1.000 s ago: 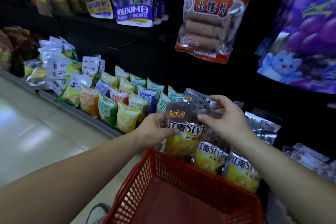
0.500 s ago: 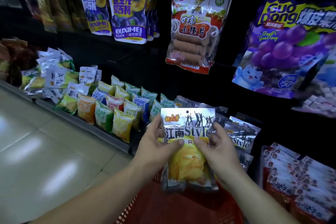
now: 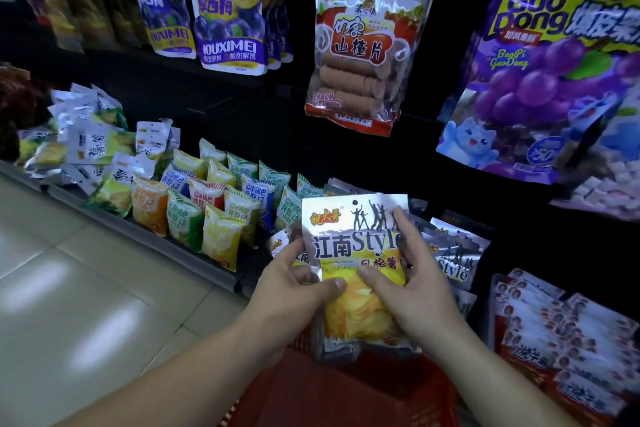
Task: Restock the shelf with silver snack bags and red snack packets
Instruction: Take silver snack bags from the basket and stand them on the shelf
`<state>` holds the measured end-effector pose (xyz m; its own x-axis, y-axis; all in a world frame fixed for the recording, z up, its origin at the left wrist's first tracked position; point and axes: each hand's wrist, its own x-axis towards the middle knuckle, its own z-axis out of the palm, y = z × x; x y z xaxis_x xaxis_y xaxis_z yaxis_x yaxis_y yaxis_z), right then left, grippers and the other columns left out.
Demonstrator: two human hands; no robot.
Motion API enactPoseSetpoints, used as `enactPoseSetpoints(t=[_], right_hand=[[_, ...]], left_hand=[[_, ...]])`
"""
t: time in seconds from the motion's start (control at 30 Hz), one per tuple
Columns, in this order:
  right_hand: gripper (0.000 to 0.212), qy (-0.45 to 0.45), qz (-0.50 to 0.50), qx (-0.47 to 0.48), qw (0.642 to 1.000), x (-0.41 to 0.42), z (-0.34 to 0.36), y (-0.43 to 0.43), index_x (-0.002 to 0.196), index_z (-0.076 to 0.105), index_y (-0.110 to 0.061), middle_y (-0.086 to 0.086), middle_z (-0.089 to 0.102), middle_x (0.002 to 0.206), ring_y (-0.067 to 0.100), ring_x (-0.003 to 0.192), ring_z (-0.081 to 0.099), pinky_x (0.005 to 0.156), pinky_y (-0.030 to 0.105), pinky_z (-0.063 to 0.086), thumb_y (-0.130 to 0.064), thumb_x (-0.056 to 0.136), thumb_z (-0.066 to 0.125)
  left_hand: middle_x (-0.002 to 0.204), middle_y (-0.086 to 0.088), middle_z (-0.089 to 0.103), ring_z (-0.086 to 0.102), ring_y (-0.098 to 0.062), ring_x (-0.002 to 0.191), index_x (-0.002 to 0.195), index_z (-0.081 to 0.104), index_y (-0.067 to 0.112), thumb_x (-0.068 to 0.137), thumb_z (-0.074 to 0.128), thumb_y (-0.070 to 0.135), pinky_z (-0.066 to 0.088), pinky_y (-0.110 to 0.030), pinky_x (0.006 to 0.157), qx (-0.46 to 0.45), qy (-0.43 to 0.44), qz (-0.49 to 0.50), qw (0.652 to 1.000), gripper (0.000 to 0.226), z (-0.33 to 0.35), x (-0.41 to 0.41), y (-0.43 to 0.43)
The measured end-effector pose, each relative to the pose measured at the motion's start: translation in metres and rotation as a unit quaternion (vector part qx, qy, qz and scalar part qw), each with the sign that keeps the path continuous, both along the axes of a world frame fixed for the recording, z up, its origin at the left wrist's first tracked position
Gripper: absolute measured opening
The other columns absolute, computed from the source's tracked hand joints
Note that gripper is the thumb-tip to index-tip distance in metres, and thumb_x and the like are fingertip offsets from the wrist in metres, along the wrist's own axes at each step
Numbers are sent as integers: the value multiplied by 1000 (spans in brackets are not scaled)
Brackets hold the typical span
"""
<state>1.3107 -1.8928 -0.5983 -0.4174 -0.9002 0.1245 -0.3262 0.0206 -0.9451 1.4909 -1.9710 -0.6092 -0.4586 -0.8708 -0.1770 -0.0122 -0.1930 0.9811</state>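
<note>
I hold a silver snack bag (image 3: 356, 243) upright with both hands, above the red basket (image 3: 346, 395). It shows yellow chips and dark dancing figures. My left hand (image 3: 294, 291) grips its left edge, thumb on the front. My right hand (image 3: 412, 284) grips its right side. More silver snack bags (image 3: 453, 253) stand on the low shelf just behind. Red snack packets (image 3: 561, 333) with small portrait pictures lie on the shelf at the lower right.
Small green, yellow, orange and blue packets (image 3: 207, 208) fill the shelf to the left, behind a grey shelf lip (image 3: 145, 236). Large bags hang above: purple plum bags (image 3: 228, 10), a red haw-roll bag (image 3: 363, 45), a grape bag (image 3: 547, 80). Tiled floor (image 3: 86, 305) lies left.
The silver bag has come up from the row on the shelf into both hands. My view has lifted, so the shelf sits lower and the red packets show at right.
</note>
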Motion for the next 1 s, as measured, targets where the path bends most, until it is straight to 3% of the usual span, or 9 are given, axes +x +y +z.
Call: enactPoseSetpoints(t=[0.1,0.2,0.33,0.47,0.53,0.63,0.77,0.87,1.0], right_hand=[[79,-13,35,3,999,-2,0,3,144,29,-70,-43,33,146,-34,121,33,90,1,38,-20,97,69],[76,-23,2,0,1000,-10,-2,3,137,41,-68,-25,57,107,1,97,66,81,20,51,-13,94,72],[66,-41,-8,-18,999,-14,-4,-2,134,51,-53,-14,59,80,16,79,66,76,28,54,-11,90,77],[72,-79,42,-2,996,-9,0,-1,140,47,-52,-23,59,114,-14,102,63,77,10,54,-11,89,77],[76,-63,62,13,996,-7,-1,-1,141,45,-59,-26,47,140,-19,126,44,98,15,48,-12,90,76],[75,-40,48,22,998,-10,1,-3,139,47,-60,-23,42,151,-4,141,34,117,31,38,-13,90,78],[73,-81,73,17,994,-13,5,-3,136,54,-52,4,73,114,20,111,69,98,33,57,-8,86,81],[65,-59,72,13,996,-15,5,-5,138,52,-53,24,55,91,20,81,57,76,30,47,-11,93,75],[60,-52,54,22,997,-17,9,-6,142,47,-47,14,47,84,16,73,47,66,25,41,-10,98,67]], left_hand=[[93,-22,66,68,-39,83,135,57,32,79,89,25,61,-50,82,-18,-17,19,1000,65,-3,3,-3],[77,-9,50,51,-18,66,118,64,28,84,84,22,46,-33,63,-54,-29,45,997,41,5,7,-5],[85,-10,63,57,-13,67,102,66,20,85,83,24,52,-27,59,-69,-35,83,994,24,14,9,-8],[77,-3,64,63,-12,64,102,62,14,85,83,19,57,-36,61,-45,-44,63,996,27,17,5,-11],[80,4,64,61,-3,60,109,59,16,86,82,18,56,-31,58,-53,-64,47,995,33,15,1,-12],[133,15,49,55,10,108,148,37,31,85,82,35,55,-32,93,-221,-190,43,956,78,5,0,-19],[161,4,33,31,-18,148,149,45,36,96,59,50,38,-43,116,-534,-297,-30,791,56,5,-9,-25],[136,5,63,56,-18,126,132,64,29,94,59,41,52,-48,102,-544,-272,-58,792,40,4,-20,-23],[127,10,67,58,-14,121,126,70,31,92,62,35,53,-44,100,-523,-246,-16,816,35,9,-24,-25]])
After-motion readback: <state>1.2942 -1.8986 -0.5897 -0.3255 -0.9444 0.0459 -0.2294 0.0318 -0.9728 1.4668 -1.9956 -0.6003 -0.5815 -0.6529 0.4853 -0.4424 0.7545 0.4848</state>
